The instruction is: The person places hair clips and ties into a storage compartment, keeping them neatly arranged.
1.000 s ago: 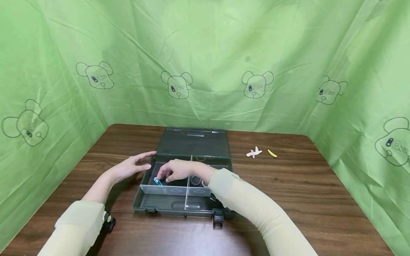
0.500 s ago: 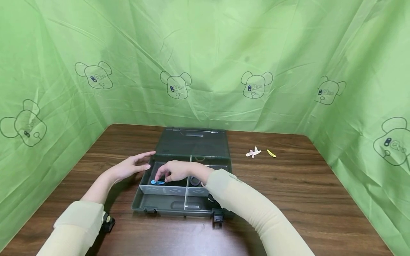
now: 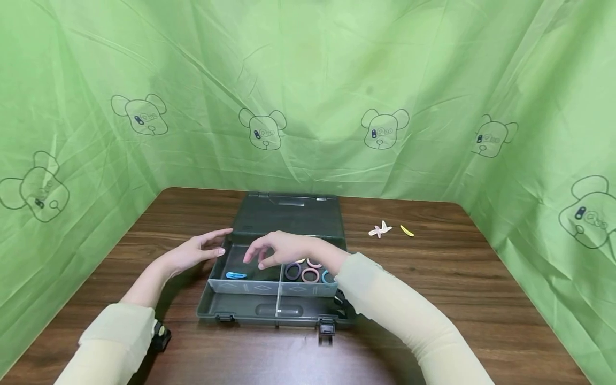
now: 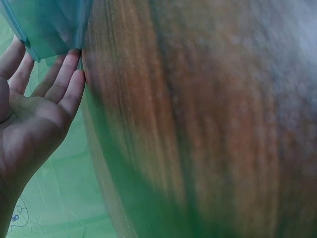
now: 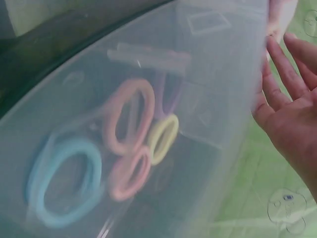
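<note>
A blue snap hair clip (image 3: 236, 275) lies in the left compartment of a dark see-through box (image 3: 244, 315), close to the divider in front. Above that compartment hovers my right hand (image 3: 281, 249), fingers loosely bent and nothing between them. My left hand (image 3: 197, 251) rests against the box's left side; in the left wrist view its fingertips touch the box wall (image 4: 49, 29). Several hair ties lie in the right compartment, among them a purple hair tie (image 3: 293, 271) and a pink hair tie (image 3: 310, 275). My right forearm hides part of that compartment.
The box's lid (image 3: 291, 214) lies folded open toward the back. On the table (image 3: 433, 299), right of the box, are crossed whitish and pink hair clips (image 3: 380, 230) and a yellow hair clip (image 3: 407, 231). A green curtain (image 3: 322, 64) surrounds the table.
My right hand had its fingers at the blue hair clip, turned it flat, then let go and rose to the right. More hair ties show now. My left hand stays put.
</note>
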`<action>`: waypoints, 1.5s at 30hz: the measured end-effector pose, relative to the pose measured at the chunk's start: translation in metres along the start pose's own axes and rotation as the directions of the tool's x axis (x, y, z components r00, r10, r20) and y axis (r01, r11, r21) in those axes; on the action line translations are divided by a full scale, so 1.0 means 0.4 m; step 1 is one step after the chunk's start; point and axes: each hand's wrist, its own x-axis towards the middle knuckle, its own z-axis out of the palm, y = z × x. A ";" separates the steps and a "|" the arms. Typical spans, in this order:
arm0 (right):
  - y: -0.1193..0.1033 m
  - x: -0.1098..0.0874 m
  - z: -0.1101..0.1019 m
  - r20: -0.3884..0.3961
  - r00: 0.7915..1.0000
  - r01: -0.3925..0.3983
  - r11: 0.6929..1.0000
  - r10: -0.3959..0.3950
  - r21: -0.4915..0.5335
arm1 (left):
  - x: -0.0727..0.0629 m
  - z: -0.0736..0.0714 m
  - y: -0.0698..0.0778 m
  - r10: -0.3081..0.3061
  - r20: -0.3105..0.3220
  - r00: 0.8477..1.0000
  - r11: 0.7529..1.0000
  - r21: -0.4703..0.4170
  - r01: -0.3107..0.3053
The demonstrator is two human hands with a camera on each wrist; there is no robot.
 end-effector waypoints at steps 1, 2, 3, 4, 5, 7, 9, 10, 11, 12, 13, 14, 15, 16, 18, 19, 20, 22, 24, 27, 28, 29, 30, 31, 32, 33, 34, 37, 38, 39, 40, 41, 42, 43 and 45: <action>-0.002 -0.011 -0.005 -0.007 1.000 0.002 1.000 -0.002 -0.002 | 0.000 0.000 0.000 0.002 -0.001 1.000 1.000 0.003 -0.002; -0.003 -0.021 -0.010 -0.010 1.000 0.007 1.000 -0.007 0.002 | 0.001 0.000 0.001 0.001 -0.005 1.000 1.000 0.000 -0.001; -0.005 -0.032 -0.015 -0.014 1.000 0.011 1.000 -0.011 0.006 | 0.001 0.000 0.001 0.002 -0.008 1.000 1.000 0.004 -0.002; -0.008 -0.043 -0.020 -0.016 1.000 0.014 1.000 -0.014 0.012 | 0.000 0.000 0.002 0.003 -0.011 1.000 1.000 0.006 -0.003; -0.008 -0.055 -0.024 -0.018 1.000 0.020 1.000 -0.020 0.014 | 0.000 0.000 0.003 0.009 -0.011 1.000 1.000 0.014 -0.009; -0.009 -0.078 -0.033 -0.023 0.999 0.028 1.000 -0.027 0.015 | -0.001 0.000 0.004 0.011 -0.015 1.000 1.000 0.018 -0.011; -0.010 -0.103 -0.042 -0.025 0.999 0.031 0.999 -0.030 0.017 | 0.000 0.001 0.004 0.007 -0.016 1.000 1.000 0.019 -0.007; -0.010 -0.116 -0.047 -0.028 0.999 0.034 0.999 -0.034 0.022 | 0.001 0.001 0.004 0.005 -0.015 1.000 1.000 0.018 -0.005; -0.010 -0.130 -0.053 -0.031 0.999 0.037 0.999 -0.037 0.025 | 0.001 0.001 0.002 0.013 -0.009 1.000 1.000 0.023 -0.013; -0.012 -0.144 -0.059 -0.034 0.999 0.036 0.999 -0.035 0.029 | 0.002 0.001 0.002 0.007 -0.012 1.000 1.000 0.018 -0.007; -0.013 -0.158 -0.065 -0.036 0.999 0.035 0.999 -0.033 0.040 | 0.002 0.001 0.002 0.008 -0.011 1.000 1.000 0.020 -0.008; -0.013 -0.172 -0.070 -0.043 0.998 0.038 0.998 -0.035 0.049 | 0.003 0.001 0.002 0.008 -0.011 1.000 1.000 0.019 -0.008; -0.012 -0.186 -0.076 -0.053 0.998 0.042 0.998 -0.039 0.053 | 0.003 0.001 0.001 0.011 -0.010 1.000 1.000 0.022 -0.010; -0.010 -0.200 -0.082 -0.064 0.997 0.043 0.998 -0.040 0.053 | 0.004 0.001 0.002 0.013 -0.009 1.000 1.000 0.023 -0.012; -0.004 -0.229 -0.092 -0.091 0.995 0.048 0.997 -0.042 0.061 | 0.005 0.001 0.002 0.010 -0.009 1.000 1.000 0.021 -0.010; 0.001 -0.244 -0.097 -0.106 0.993 0.051 0.997 -0.044 0.066 | 0.005 0.001 0.002 0.013 -0.006 1.000 1.000 0.026 -0.013; 0.007 -0.258 -0.101 -0.125 0.991 0.054 0.996 -0.046 0.066 | 0.006 0.002 0.002 0.006 -0.008 1.000 1.000 0.021 -0.006; 0.016 -0.289 -0.110 -0.154 0.987 0.054 0.996 -0.043 0.068 | 0.007 0.003 0.002 0.010 -0.004 1.000 1.000 0.020 -0.010; 0.026 -0.319 -0.115 -0.186 0.982 0.055 0.996 -0.040 0.072 | 0.006 0.005 0.002 0.013 -0.003 1.000 1.000 0.017 -0.013; 0.038 -0.365 -0.123 -0.236 0.972 0.043 0.996 -0.022 0.081 | 0.003 0.007 0.002 0.021 -0.006 1.000 1.000 0.016 -0.021; 0.042 -0.379 -0.126 -0.254 0.967 0.039 0.995 -0.016 0.087 | 0.002 0.007 0.000 0.022 -0.008 1.000 1.000 0.015 -0.021; 0.044 -0.393 -0.128 -0.273 0.962 0.035 0.995 -0.009 0.093 | 0.001 0.006 0.000 0.021 -0.008 1.000 1.000 0.019 -0.021; 0.048 -0.408 -0.131 -0.290 0.957 0.033 0.994 -0.002 0.103 | 0.000 0.006 -0.002 0.020 -0.010 1.000 1.000 0.022 -0.020; 0.050 -0.423 -0.135 -0.310 0.951 0.027 0.994 0.007 0.107 | -0.001 0.006 -0.003 0.020 -0.011 1.000 0.999 0.027 -0.020; 0.053 -0.437 -0.138 -0.329 0.944 0.018 0.994 0.017 0.104 | -0.001 0.006 -0.004 0.016 -0.011 1.000 0.999 0.028 -0.016; 0.058 -0.452 -0.141 -0.350 0.936 0.008 0.996 0.025 0.094 | -0.002 0.007 -0.004 0.014 -0.011 1.000 0.999 0.030 -0.014; 0.061 -0.466 -0.144 -0.372 0.928 -0.004 0.997 0.034 0.081 | -0.002 0.007 -0.004 0.012 -0.010 1.000 0.999 0.029 -0.012; 0.073 -0.507 -0.154 -0.433 0.899 -0.056 0.998 0.060 0.023 | -0.003 0.009 -0.004 0.016 -0.009 1.000 0.999 0.029 -0.016; 0.077 -0.520 -0.157 -0.450 0.891 -0.071 0.997 0.066 0.006 | -0.003 0.010 -0.005 0.018 -0.011 1.000 1.000 0.024 -0.018; 0.081 -0.532 -0.160 -0.466 0.882 -0.086 0.996 0.074 -0.006 | -0.004 0.011 -0.005 0.022 -0.011 1.000 0.999 0.024 -0.022; 0.084 -0.544 -0.162 -0.480 0.874 -0.100 0.995 0.082 -0.012 | -0.004 0.011 -0.005 0.025 -0.011 1.000 0.999 0.023 -0.025; 0.088 -0.555 -0.164 -0.491 0.866 -0.108 0.994 0.091 -0.008 | -0.004 0.012 -0.005 0.027 -0.011 1.000 0.999 0.020 -0.026; 0.086 -0.566 -0.166 -0.500 0.861 -0.116 0.993 0.097 -0.006 | -0.004 0.013 -0.005 0.027 -0.011 1.000 0.999 0.017 -0.027; 0.085 -0.576 -0.168 -0.509 0.854 -0.124 0.992 0.108 0.002 | -0.004 0.014 -0.005 0.028 -0.011 1.000 0.999 0.015 -0.028; 0.084 -0.597 -0.172 -0.530 0.838 -0.144 0.989 0.133 0.021 | -0.004 0.015 -0.004 0.029 -0.009 1.000 1.000 0.012 -0.029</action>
